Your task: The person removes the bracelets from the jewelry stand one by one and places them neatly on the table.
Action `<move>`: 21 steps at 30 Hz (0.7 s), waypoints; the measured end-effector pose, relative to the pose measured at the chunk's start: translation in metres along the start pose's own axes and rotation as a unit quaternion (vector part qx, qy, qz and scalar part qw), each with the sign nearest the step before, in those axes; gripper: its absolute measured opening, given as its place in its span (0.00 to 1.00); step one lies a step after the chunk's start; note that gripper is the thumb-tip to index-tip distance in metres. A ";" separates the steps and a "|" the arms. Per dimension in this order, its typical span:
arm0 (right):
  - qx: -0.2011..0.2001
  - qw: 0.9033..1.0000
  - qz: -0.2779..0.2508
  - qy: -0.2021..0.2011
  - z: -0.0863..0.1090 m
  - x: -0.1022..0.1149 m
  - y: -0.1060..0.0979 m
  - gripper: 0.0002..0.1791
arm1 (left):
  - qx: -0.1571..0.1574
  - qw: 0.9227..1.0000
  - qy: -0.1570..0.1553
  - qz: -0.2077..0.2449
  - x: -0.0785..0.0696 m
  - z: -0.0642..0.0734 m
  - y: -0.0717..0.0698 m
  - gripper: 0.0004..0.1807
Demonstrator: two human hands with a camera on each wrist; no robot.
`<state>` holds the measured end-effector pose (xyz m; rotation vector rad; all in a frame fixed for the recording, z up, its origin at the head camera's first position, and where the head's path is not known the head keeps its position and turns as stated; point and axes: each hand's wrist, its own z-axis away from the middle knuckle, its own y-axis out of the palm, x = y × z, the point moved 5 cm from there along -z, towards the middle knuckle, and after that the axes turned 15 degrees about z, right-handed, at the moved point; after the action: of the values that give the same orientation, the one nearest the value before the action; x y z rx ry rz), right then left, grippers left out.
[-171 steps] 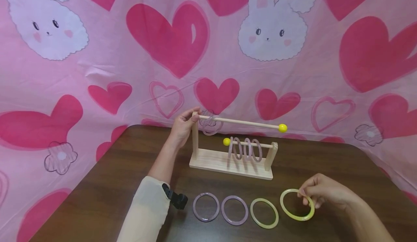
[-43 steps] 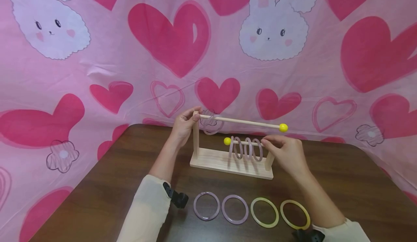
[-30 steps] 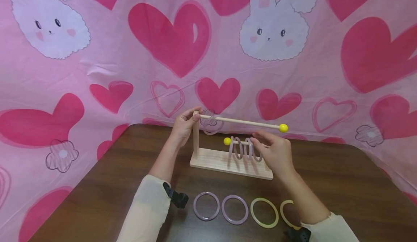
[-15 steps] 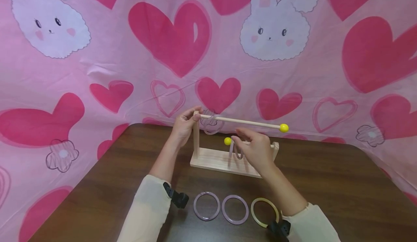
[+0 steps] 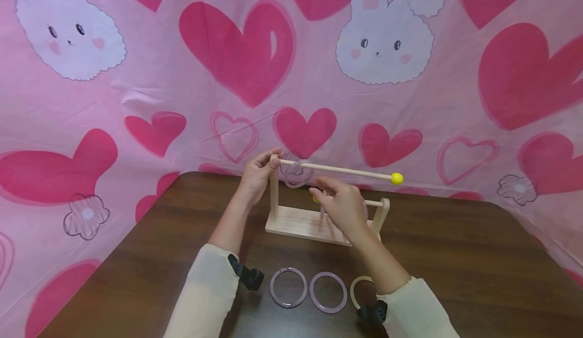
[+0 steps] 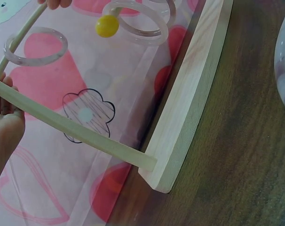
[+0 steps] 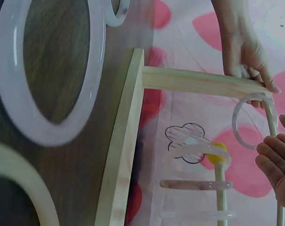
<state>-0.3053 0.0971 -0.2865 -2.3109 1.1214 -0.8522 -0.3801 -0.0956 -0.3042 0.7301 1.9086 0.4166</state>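
A wooden bangle stand (image 5: 296, 222) has a tall post at left and a short one at right. My left hand (image 5: 257, 176) grips the tall post's top, thumb in front. A pale lilac bangle (image 6: 34, 62) hangs on the upper rod (image 5: 346, 170) near that hand. My right hand (image 5: 343, 206) is over the lower rod's yellow-ball end, hiding most of its bangles in the head view. In the right wrist view its thumb and loosely bent fingers are apart, with nothing between them. Below hang several bangles, including a brownish one (image 7: 196, 185).
Two lilac bangles, one at left (image 5: 288, 305) and another (image 5: 329, 311), lie flat on the dark wooden table (image 5: 150, 272). A yellowish bangle (image 5: 352, 290) beside them is partly hidden by my right sleeve. A pink heart-patterned cloth (image 5: 314, 65) hangs behind.
Earlier my right hand laid a yellow bangle down at the row's right end. It then moved up to the lower rod and leftward along its bangles. My left hand stays on the post.
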 end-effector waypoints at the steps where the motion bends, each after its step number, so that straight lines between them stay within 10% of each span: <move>1: -0.001 1.000 -0.005 0.001 0.000 0.000 0.002 0.14 | 0.000 1.000 0.000 -0.001 0.000 0.000 0.000 0.20; 21: -0.046 0.998 0.021 -0.036 -0.011 0.019 0.035 0.12 | -0.009 1.000 -0.006 -0.006 0.001 0.000 0.000 0.22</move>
<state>-0.3224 0.0597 -0.2938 -2.3638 1.1965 -0.7095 -0.3800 -0.0952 -0.3049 0.7066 1.8947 0.4213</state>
